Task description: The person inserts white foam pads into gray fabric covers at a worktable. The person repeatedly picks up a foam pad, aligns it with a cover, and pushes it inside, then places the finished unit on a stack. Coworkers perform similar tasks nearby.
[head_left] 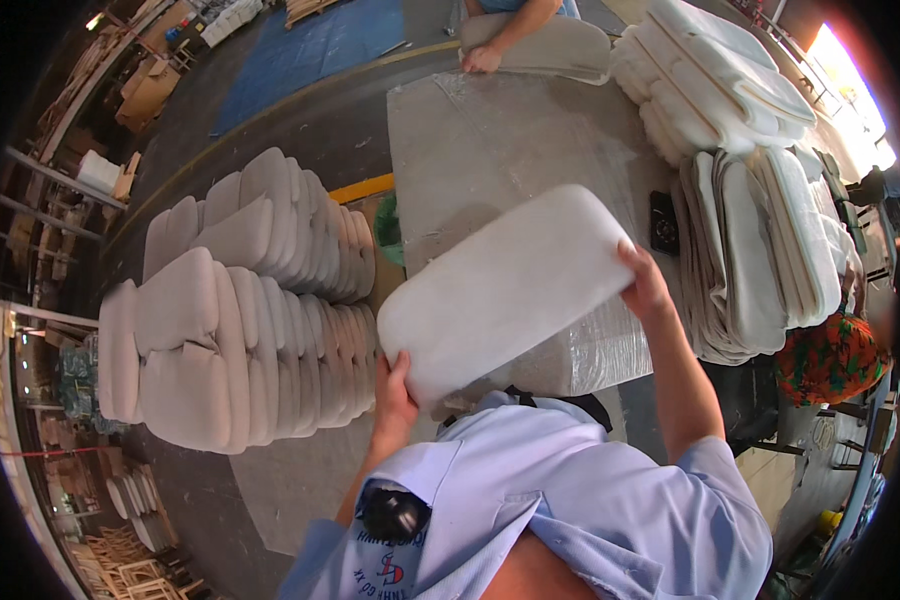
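A long white cushion pad [510,290] with rounded corners is held tilted in front of my body, its right end higher in the picture. My left hand [395,405] grips the lower left edge, thumb on the upper face. At the far right end, my right hand [645,280] is closed round the edge; its fingers are partly hidden beneath. Below the pad lies a table [460,130] covered with clear plastic film. To my left stand rows of stacked grey cushions [255,350], closest to my left hand.
Folded grey covers [735,260] are piled on the table's right, with white fluffy padding [705,80] behind. A black flat object [663,222] lies beside them. Across the table, a co-worker's hand [482,60] rests by a grey cushion piece [545,48]. A green bag [388,228] hangs at the table's left edge.
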Demonstrator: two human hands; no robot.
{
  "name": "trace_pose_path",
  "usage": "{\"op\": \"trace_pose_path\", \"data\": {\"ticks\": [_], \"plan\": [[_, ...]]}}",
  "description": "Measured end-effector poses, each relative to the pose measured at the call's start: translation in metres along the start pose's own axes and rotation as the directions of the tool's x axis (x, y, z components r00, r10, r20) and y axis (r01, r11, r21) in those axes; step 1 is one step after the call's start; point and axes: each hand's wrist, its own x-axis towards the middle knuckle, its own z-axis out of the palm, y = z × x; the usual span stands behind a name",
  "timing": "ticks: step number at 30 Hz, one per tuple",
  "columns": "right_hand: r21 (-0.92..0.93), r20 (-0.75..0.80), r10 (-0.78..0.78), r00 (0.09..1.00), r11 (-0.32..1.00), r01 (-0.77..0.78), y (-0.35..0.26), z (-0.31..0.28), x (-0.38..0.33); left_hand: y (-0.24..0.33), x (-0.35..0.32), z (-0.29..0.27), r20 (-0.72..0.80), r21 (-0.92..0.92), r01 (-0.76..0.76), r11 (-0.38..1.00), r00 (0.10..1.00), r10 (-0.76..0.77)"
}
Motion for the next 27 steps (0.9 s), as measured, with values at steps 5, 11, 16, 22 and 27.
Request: {"op": "trace_pose_path", "data": {"ticks": [5,11,16,22,27], "plan": [[0.009,-0.282,0.040,0.959,0.999,-0.040,-0.024,0.020,0.086,-0.036,-0.032,0.006,0.159,0.031,0.208,0.978,0.965,-0.210],[-0.241,-0.471,0.019,0.882,0.959,-0.149,0.041,0.017,0.068,-0.044,-0.002,-0.039,0.236,0.691,0.101,0.716,0.904,-0.356],[-0.712,-0.404,-0.228,0.886,0.686,-0.148,0.102,0.009,-0.009,0.009,0.005,0.000,0.353,0.555,-0.169,0.815,0.935,-0.046],[-0.952,0.013,-0.284,0.959,0.290,0.099,0.121,0.079,-0.047,0.016,0.052,0.044,0.665,0.677,-0.727,0.113,0.670,0.332],[-0.951,0.302,-0.144,0.942,0.032,0.309,0.131,0.128,-0.031,-0.011,0.068,0.063,0.782,0.619,-0.719,-0.316,0.603,0.158]]}}
